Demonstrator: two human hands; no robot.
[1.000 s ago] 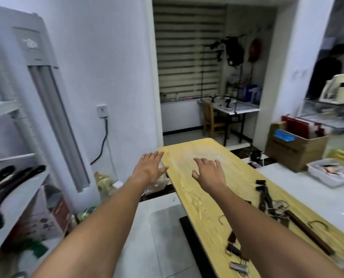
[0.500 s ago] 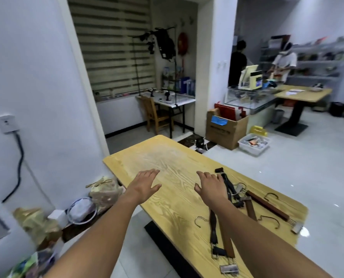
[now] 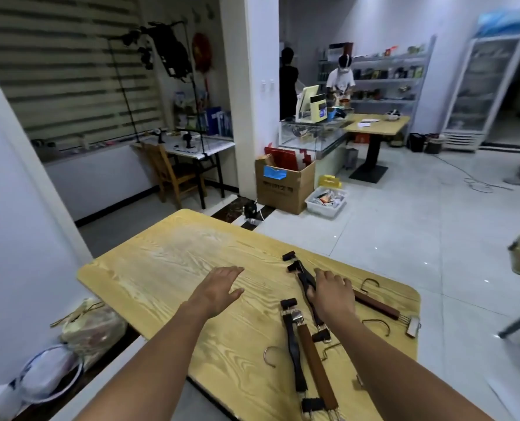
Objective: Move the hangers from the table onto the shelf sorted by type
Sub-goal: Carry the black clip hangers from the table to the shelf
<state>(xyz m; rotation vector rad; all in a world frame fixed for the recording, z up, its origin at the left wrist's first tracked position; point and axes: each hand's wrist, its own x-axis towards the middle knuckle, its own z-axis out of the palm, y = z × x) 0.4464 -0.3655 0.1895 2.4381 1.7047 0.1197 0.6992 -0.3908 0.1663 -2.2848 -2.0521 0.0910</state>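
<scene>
Several clip hangers lie on the right part of the yellow wooden table. A black hanger runs under my right hand, which rests flat over it with fingers spread. Nearer me lie another black hanger and a brown wooden hanger side by side. A second brown wooden hanger lies to the right of my right hand. My left hand hovers open over bare table and holds nothing. The shelf is out of view.
Plastic bags sit on the floor left of the table. Beyond the table stand a cardboard box, a white bin, a wooden chair and a glass counter. Two people stand at the back.
My view has swung right, away from the shelf and along the table. My right hand has come down onto the black hanger; my left hand stays open above the tabletop.
</scene>
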